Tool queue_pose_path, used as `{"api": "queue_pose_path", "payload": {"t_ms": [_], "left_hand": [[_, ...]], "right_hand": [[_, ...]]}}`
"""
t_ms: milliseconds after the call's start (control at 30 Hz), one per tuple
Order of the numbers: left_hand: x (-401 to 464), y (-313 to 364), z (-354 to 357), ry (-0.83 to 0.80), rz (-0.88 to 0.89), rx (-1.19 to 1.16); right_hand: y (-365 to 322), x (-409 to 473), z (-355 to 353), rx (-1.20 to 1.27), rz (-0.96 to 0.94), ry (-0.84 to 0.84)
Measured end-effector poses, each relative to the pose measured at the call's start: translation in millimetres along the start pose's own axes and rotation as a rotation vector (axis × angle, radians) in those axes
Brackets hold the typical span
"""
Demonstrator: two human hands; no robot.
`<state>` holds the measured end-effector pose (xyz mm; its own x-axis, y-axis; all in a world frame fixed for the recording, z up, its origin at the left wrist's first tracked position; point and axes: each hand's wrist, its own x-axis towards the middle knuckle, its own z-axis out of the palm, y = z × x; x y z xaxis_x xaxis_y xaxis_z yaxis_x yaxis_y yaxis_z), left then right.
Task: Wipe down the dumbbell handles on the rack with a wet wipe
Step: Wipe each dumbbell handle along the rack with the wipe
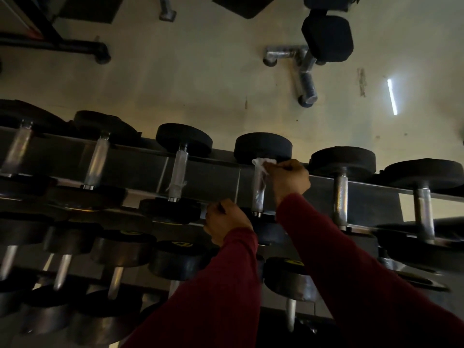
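- Looking down from the head cam, the biggest thing I've got is the dumbbell rack (213,177), a dark metal tiered frame running across the whole view, sloping down to the right, pretty dim lighting.
- Behind it is a pale floor (200,79) with a bright light streak reflected at the right, plus the chrome foot of some gym machine (301,69) with a black pad above it.
- Top tier holds a row of black round-headed dumbbells lying across the rails with their chrome handles pointing toward me; lower tiers have more, some with yellow marks on the heads.
- Both arms are in dark red sleeves (351,259) coming up from the bottom right.
- The dumbbell being worked on (263,146) sits fourth from the left on the top tier.
- Right hand (288,180) is curled round the far end of that dumbbell's handle (258,197), right up by the far head, gripping the wipe against it.
- Left hand (226,219) is curled over the rack's front rail just left of that dumbbell's near head; fingers are tucked under, so I can't tell exactly what they've got.
- The wet wipe (262,164) is a small white scrunched bit poking out by the right thumb, touching the handle.
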<state>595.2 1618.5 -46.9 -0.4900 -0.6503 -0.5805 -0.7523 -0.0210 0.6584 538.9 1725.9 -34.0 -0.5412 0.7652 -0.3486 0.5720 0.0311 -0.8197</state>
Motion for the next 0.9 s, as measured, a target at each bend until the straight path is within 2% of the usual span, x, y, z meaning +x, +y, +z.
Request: {"api": "queue_pose_path", "payload": {"t_ms": [167,233,267,367,433,533,600,667,733,833,900], "left_hand": [[-1.4,1.8,-0.9,-0.003,-0.005,-0.019],[-2.3,2.7,-1.5,-0.007,-0.005,-0.019],[-2.1,2.6,-1.7,-0.009,-0.008,-0.023],[-1.0,0.8,-0.8,-0.021,-0.004,-0.019],[-1.0,0.5,0.2,-0.018,0.007,-0.015],[-0.8,0.4,0.3,-0.018,0.008,-0.015],[-1.3,0.4,0.1,-0.021,0.006,-0.014],[-2.9,1.0,-0.1,-0.021,0.008,-0.011],[-3.3,1.7,0.2,-0.017,0.006,-0.012],[-0.8,1.9,0.1,-0.03,-0.01,0.017],[0.6,1.1,-0.2,-0.037,-0.014,0.029]], "right_hand": [[11.2,-1.4,5.9,0.381,0.214,-0.097],[10.2,-4.6,6.2,0.465,0.236,-0.101],[9.0,-8.2,6.0,0.386,0.179,-0.078],[11.5,-19.7,7.2,-0.041,-0.145,-0.035],[9.6,-22.9,6.7,-0.063,-0.175,-0.045],[5.0,-18.9,4.2,0.074,0.012,-0.041],[-0.2,-14.6,-0.5,0.093,0.189,-0.075],[-4.1,-12.7,-3.3,0.066,0.262,-0.114],[-3.0,-13.8,0.9,-0.014,0.129,-0.073],[1.9,-22.8,10.9,-0.192,-0.232,-0.006],[5.0,-24.8,14.9,-0.206,-0.239,0.012]]}}
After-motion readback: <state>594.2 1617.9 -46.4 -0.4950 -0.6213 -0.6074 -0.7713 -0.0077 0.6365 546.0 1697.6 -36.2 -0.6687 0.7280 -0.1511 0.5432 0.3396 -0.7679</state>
